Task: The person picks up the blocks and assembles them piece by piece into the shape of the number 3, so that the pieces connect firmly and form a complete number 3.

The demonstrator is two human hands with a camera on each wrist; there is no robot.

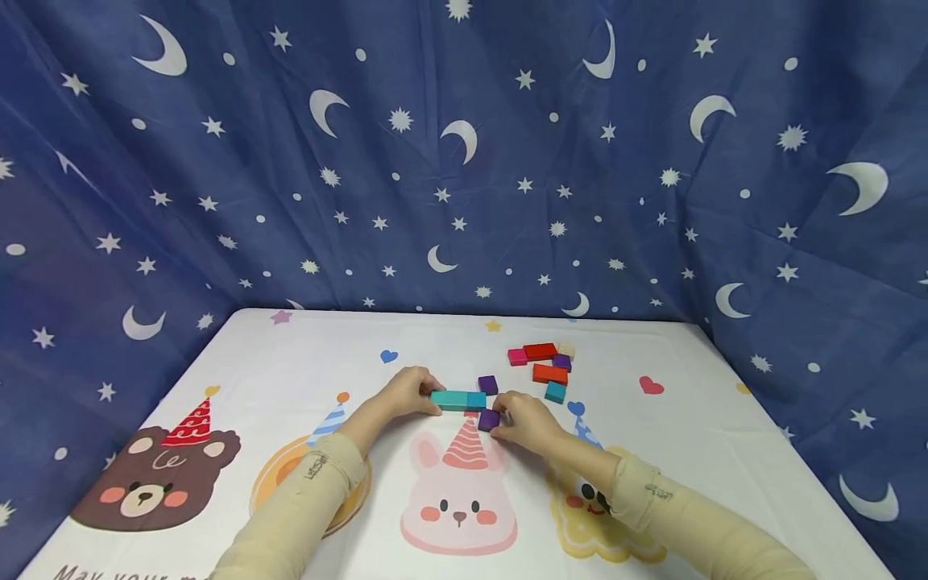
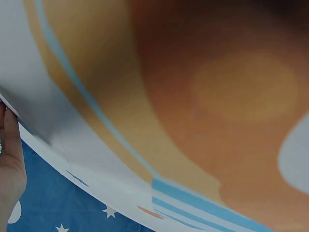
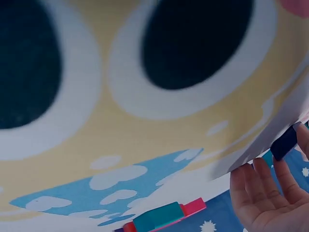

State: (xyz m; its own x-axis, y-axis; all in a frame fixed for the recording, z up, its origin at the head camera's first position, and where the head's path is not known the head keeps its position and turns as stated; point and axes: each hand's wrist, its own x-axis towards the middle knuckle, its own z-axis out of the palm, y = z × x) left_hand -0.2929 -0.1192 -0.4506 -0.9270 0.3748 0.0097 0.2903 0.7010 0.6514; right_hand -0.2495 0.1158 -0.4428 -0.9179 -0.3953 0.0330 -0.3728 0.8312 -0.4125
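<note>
Near the middle of the table in the head view, a long turquoise block point(image 1: 449, 400) lies end to end with a shorter blue block point(image 1: 475, 400). My left hand point(image 1: 408, 392) grips the turquoise block's left end between thumb and fingers; in the left wrist view only part of that hand point(image 2: 10, 159) shows at the edge. My right hand point(image 1: 528, 420) pinches a small purple block point(image 1: 489, 420) just below the blue block's right end. The right wrist view shows this dark purple block point(image 3: 285, 143) between thumb and finger. Another purple block point(image 1: 488, 385) lies just above the row.
Behind my right hand lies a loose group: red blocks point(image 1: 550, 374), a pink block point(image 1: 517, 357), a purple block point(image 1: 561, 362), a cream block point(image 1: 566, 350) and a teal block point(image 1: 555, 392). The white printed tablecloth point(image 1: 326, 338) ends at a blue starry curtain point(image 1: 464, 201).
</note>
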